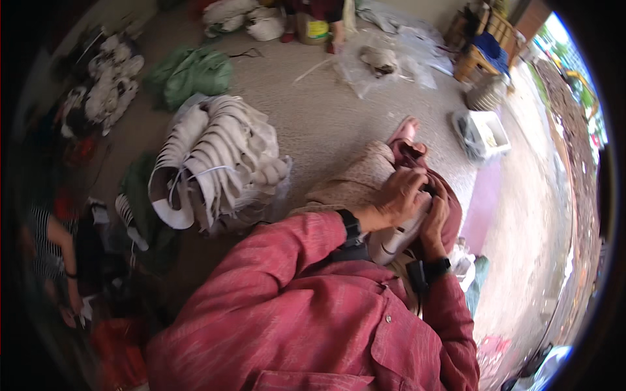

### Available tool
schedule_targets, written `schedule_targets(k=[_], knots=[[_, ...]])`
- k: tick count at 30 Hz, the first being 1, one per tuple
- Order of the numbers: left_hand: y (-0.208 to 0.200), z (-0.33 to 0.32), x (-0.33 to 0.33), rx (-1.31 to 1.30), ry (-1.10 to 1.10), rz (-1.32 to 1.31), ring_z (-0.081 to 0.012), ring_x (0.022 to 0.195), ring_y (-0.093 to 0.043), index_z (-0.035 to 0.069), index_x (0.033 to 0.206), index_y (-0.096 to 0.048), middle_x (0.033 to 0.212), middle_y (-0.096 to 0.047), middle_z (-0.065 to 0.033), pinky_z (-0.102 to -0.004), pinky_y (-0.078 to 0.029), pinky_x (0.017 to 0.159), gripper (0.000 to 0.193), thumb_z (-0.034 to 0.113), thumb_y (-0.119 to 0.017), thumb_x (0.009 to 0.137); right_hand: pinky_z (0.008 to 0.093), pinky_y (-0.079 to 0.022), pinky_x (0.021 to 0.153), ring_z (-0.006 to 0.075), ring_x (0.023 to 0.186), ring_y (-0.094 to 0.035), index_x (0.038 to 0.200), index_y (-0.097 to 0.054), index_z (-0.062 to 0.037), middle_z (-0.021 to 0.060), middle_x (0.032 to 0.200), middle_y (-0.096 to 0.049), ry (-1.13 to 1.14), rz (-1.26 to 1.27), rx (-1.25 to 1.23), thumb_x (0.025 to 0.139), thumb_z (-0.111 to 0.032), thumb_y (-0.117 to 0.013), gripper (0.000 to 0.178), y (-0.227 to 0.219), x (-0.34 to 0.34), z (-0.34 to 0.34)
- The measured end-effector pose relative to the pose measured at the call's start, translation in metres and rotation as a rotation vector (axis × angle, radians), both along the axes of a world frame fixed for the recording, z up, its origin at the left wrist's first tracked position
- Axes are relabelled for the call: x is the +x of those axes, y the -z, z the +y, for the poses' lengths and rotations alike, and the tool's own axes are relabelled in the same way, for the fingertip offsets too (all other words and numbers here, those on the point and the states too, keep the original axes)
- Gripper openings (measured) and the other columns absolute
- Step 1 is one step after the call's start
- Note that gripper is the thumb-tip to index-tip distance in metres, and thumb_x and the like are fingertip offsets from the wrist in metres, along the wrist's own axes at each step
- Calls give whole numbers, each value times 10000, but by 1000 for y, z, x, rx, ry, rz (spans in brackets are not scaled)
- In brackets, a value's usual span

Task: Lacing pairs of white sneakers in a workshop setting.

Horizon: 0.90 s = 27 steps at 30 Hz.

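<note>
Both my hands meet over my lap, their fingertips close together. My left hand (401, 194) is closed in a pinch, and what its fingertips hold is too small to make out. Beside it, my right hand (435, 220) has its fingers curled against the upper end of a pale curved piece (390, 244). That piece lies along my lap between the forearms, partly hidden by the hands. A small dark spot shows between the fingertips. Under the hands are patterned beige cloth (352, 174) and dark red cloth (451, 195) over my legs.
To the left stands a tied bundle of pale layered pieces (218, 156), with a green sack (192, 77) behind it. A white bin (484, 133) stands at the right, near a wooden chair (479, 55). Another person's arm (62, 251) shows at the far left.
</note>
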<state>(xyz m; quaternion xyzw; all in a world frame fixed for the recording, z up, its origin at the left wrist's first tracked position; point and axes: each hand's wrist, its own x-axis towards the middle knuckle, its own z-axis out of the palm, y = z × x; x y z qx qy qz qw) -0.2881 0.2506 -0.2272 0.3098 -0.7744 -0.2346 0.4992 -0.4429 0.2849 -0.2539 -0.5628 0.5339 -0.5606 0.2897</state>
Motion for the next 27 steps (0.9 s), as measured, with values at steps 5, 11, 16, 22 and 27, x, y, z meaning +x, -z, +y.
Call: schedule_targets(k=[5, 11, 16, 22, 27], knots=[[5, -35, 5, 239, 120, -77, -303, 1047, -581, 75, 798, -689, 1098, -622, -142, -378, -452, 912, 219, 284, -749, 768, 331, -367, 1054, 249, 1200, -533, 1291, -522, 66, 164, 1281, -578, -27, -28, -49, 897, -207, -328, 517, 1, -1, -5], [-3, -33, -5, 357, 252, -25, -309, 1158, -519, 29, 814, -656, 1169, -551, -163, -381, -389, 1015, 305, 302, -784, 768, 322, -364, 1055, 253, 1184, -543, 1278, -537, 45, 180, 1237, -603, 18, -173, -15, 874, -183, -332, 508, -1, 1, 0], [-17, -23, -27, 265, 122, -110, -306, 1013, -597, 18, 775, -628, 1111, -584, -149, -366, -484, 870, 282, 223, -814, 723, 313, -397, 1020, 235, 1163, -551, 1309, -513, 17, 166, 1238, -596, 119, -171, -43, 898, -140, -311, 484, 8, -1, 5], [3, -41, -23, 106, 155, -166, -320, 1016, -588, 50, 790, -654, 1063, -578, -145, -381, -477, 878, 211, 202, -793, 743, 352, -391, 1028, 331, 1206, -517, 1312, -478, 45, 244, 1265, -543, 102, 80, 32, 943, -145, -391, 423, -6, -4, 8], [0, -45, 17, 244, 394, -337, -338, 1267, -452, -29, 1068, -611, 1352, -457, -210, -403, -393, 1035, 540, 333, -815, 723, 352, -431, 982, 291, 1192, -534, 1295, -520, -9, 175, 1266, -559, -186, -67, 366, 974, -231, -532, 390, -64, -35, 88]])
